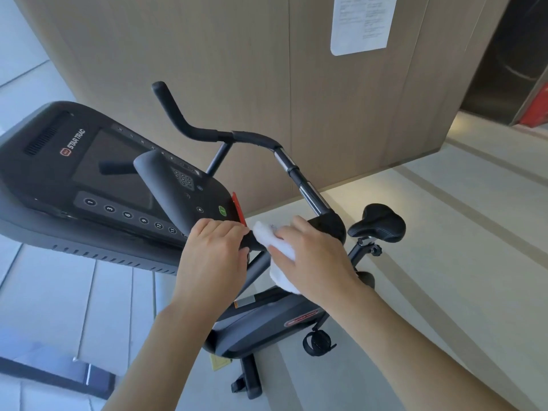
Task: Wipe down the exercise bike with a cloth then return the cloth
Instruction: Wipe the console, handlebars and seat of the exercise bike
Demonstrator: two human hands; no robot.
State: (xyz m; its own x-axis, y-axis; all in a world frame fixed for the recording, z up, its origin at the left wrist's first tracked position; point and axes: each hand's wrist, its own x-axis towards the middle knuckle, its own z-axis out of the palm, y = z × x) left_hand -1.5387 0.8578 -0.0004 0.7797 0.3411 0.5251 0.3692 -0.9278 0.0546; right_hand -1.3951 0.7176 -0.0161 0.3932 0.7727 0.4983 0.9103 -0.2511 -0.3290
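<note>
Far left: treadmill console (98, 173), matte black plastic, dark glossy screen, row of round numbered buttons along its near edge, a small green button at its right end, "STAR TRAC" logo. A rounded black grip bar (166, 185) juts across it.

Left hand (213, 256) rests on the near end of that bar, fingers curled down over it, gripping it.

Just right: white cloth (277, 250), soft, crumpled, wadded against the near end of the exercise bike handlebar (237, 137). Right hand (311, 259) clamps the cloth onto the bar, fingers curled over it, cloth bunched under the palm and trailing below.

The handlebar is a bent tube, black foam grips with chrome sections on the right arm, one end curving up toward the far wall.

Below the hands: exercise bike (261, 321) body, smooth dark grey shell with red oval badge, black pedal (318, 342), black floor foot.

Right: black padded saddle (378, 222), stitched, on an adjustable post.

Pale matte floor (444, 262) with striped bands. Wood-grain wall panel (237, 54) behind, white printed sheet (360, 23) stuck on it.
</note>
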